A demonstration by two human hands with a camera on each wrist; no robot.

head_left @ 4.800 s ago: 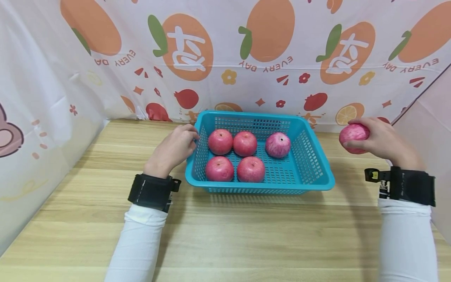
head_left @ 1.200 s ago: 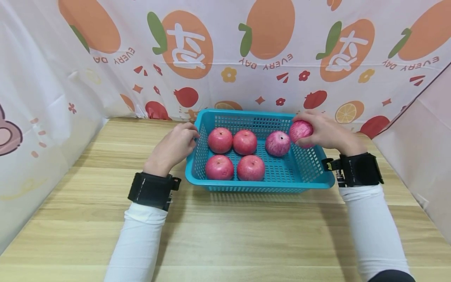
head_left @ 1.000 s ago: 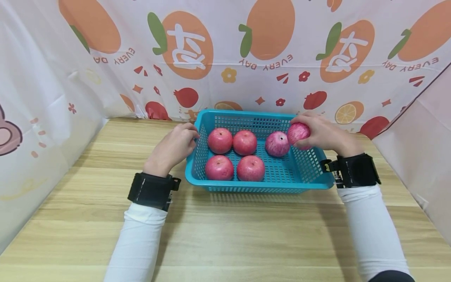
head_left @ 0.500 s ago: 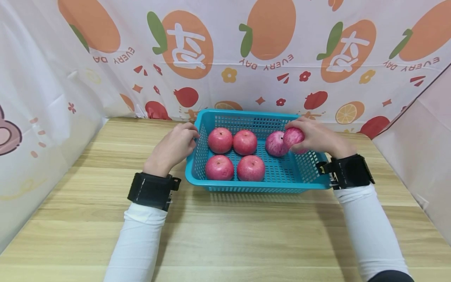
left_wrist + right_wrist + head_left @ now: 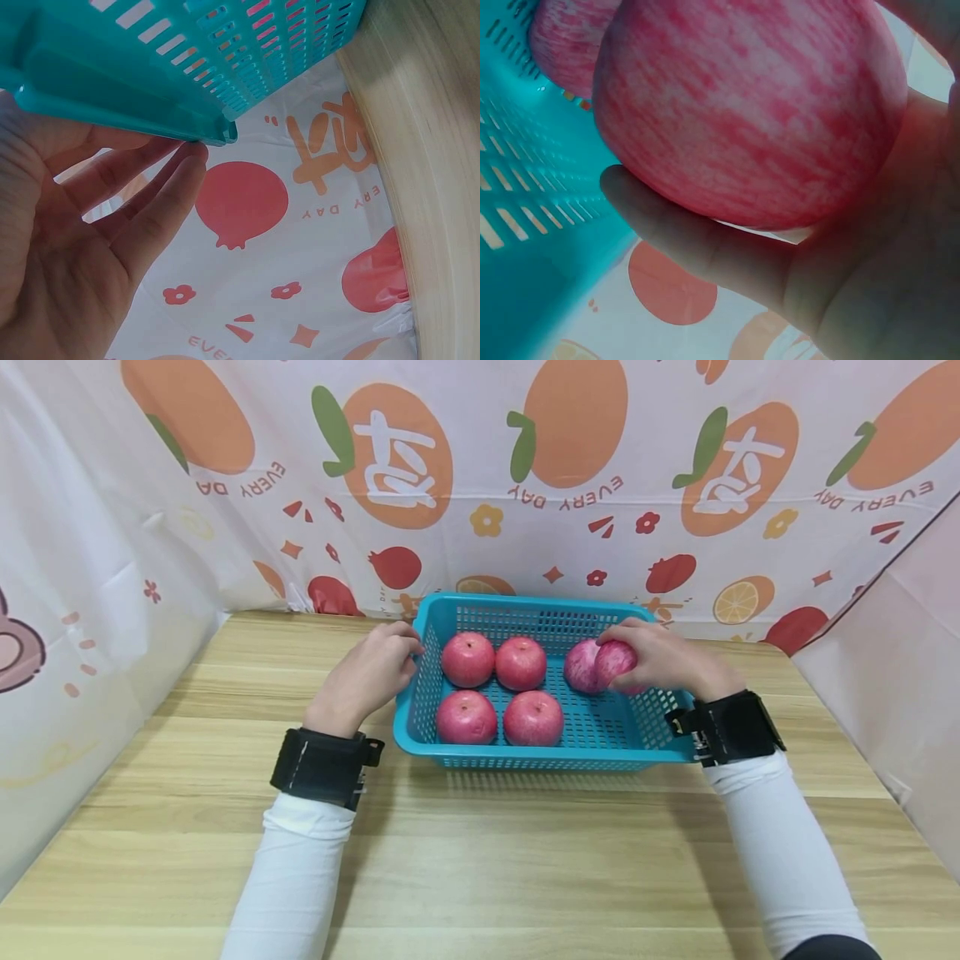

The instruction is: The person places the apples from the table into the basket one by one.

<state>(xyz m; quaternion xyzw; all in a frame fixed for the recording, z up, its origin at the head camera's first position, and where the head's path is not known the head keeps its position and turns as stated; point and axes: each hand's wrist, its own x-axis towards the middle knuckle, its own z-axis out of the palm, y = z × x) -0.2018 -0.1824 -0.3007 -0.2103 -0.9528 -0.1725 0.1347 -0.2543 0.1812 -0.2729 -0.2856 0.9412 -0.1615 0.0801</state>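
Observation:
A blue plastic basket (image 5: 525, 760) with perforated walls sits on the wooden table. My right hand (image 5: 660, 656) grips a streaked pink-red apple (image 5: 617, 662) over the basket's right half; the right wrist view shows this apple (image 5: 750, 112) large, with fingers along its underside. It overlaps another streaked apple (image 5: 581, 667) in the basket, partly hiding it. Farther left are smooth red apples in two rows, one apple (image 5: 468, 660) at the back and one apple (image 5: 533, 718) in front among them. My left hand (image 5: 367, 677) holds the basket's left rim, its fingertips (image 5: 196, 150) at the lip.
Behind the basket hangs a white curtain (image 5: 487, 443) printed with fruit, close to the basket's back rim. More white sheeting (image 5: 90, 568) borders the left side, with a further panel (image 5: 900, 693) at the right. The wooden table (image 5: 525, 860) extends in front of the basket.
My right hand has carried the streaked apple leftward from outside the basket's right side to over its right half, lately lowering it beside the other streaked apple. My left hand stays put.

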